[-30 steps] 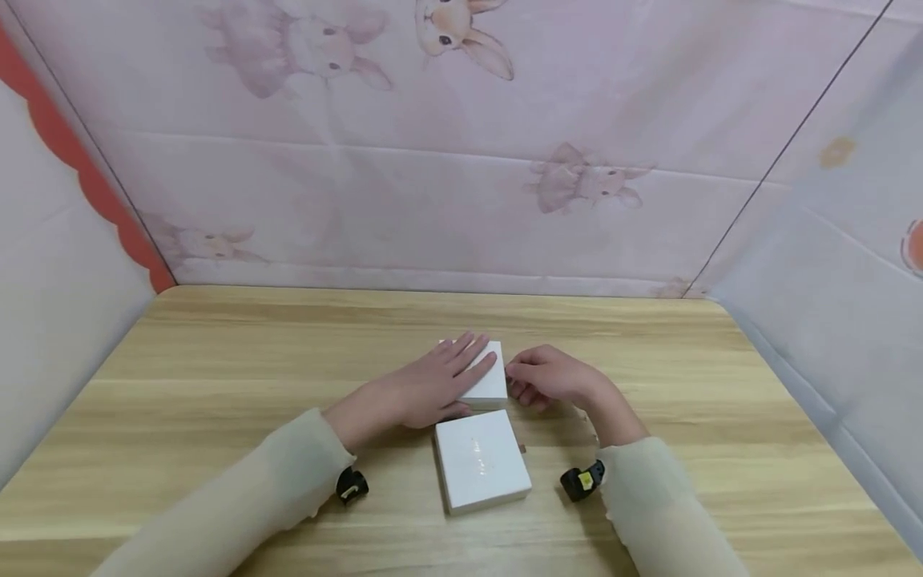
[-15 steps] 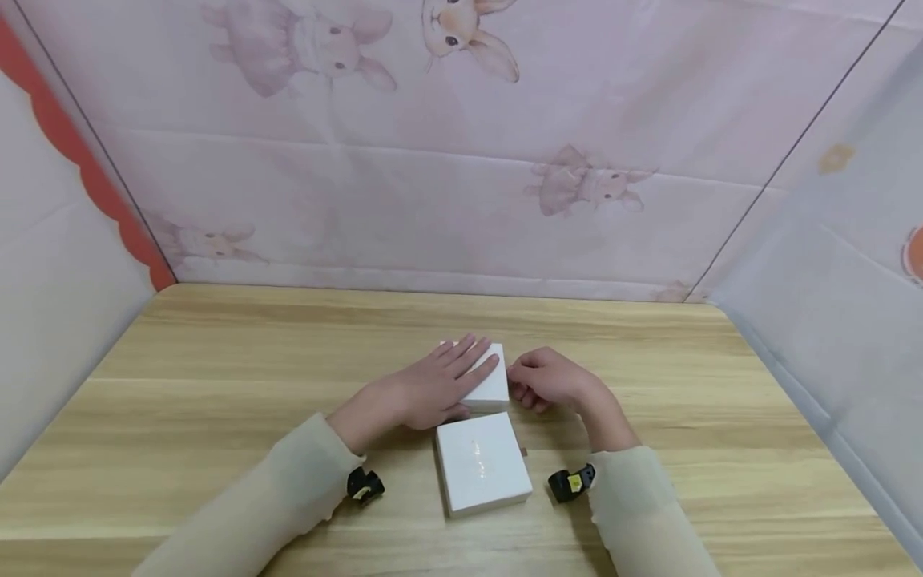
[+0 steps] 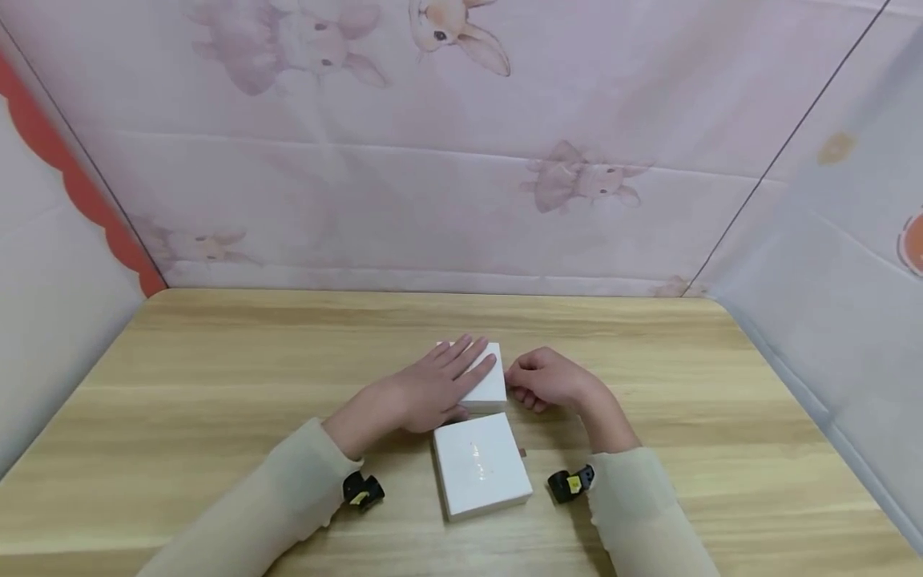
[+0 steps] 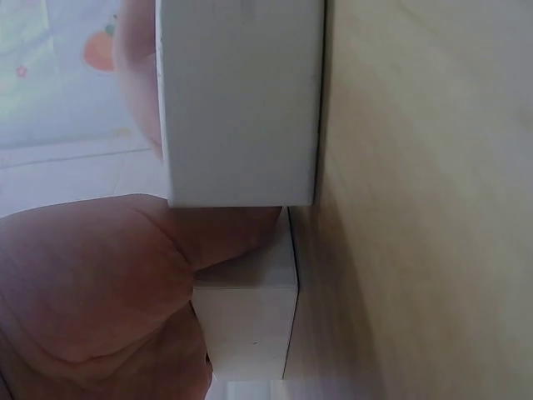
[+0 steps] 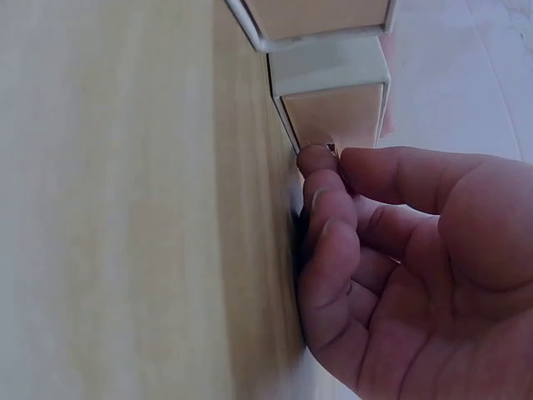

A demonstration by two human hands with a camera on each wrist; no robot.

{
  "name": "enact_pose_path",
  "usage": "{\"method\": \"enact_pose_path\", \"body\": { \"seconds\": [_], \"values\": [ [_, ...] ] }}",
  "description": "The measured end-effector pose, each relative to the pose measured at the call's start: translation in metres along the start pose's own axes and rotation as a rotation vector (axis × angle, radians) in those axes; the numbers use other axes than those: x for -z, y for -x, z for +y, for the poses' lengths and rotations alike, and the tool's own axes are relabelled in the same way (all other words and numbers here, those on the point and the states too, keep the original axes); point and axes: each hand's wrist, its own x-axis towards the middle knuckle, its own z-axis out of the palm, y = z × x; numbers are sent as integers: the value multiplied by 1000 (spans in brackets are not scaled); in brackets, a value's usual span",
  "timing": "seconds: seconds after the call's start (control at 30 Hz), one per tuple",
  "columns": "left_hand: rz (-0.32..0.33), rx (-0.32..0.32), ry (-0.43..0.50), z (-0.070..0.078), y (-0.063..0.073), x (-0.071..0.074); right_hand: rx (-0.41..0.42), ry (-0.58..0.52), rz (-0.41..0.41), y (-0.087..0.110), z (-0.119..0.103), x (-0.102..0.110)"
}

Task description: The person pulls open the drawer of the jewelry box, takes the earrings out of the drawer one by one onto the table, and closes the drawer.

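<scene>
Two white square boxes lie on the wooden table, one behind the other. My left hand [image 3: 429,393] rests on the far box [image 3: 487,388], fingers straight and spread over its top. Its thumb reaches down by the box's near side, in the gap between both boxes in the left wrist view. At the far box's right end, my right hand [image 3: 550,378] pinches a small pull tab [image 5: 331,148] between thumb and index finger; the tab is mostly hidden. The drawer front [image 5: 333,117] there is tan and sits within the white sleeve.
The near box [image 3: 481,466] carries gold lettering on its lid and has a short brown tab [image 3: 522,453] on its right side. Black wrist cameras hang beneath both sleeves. Behind the table [image 3: 216,361] stands a pink rabbit-print backdrop [image 3: 433,200].
Both hands keep their places at the far box, and the boxes stay put. My forearms have shifted slightly inward since a second ago; the head view sways a little.
</scene>
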Motion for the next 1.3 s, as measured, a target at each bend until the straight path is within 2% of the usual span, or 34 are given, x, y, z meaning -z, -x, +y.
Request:
{"method": "enact_pose_path", "body": {
  "seconds": [0.3, 0.87, 1.3],
  "values": [
    [3, -2, -2, 0, 0, -1, 22, 1, 2, 1, 2, 1],
    [-20, 20, -26, 1, 1, 0, 1, 1, 7, -1, 2, 0],
    [-3, 0, -9, 1, 2, 1, -3, -3, 16, -1, 3, 0]
  ]
}}
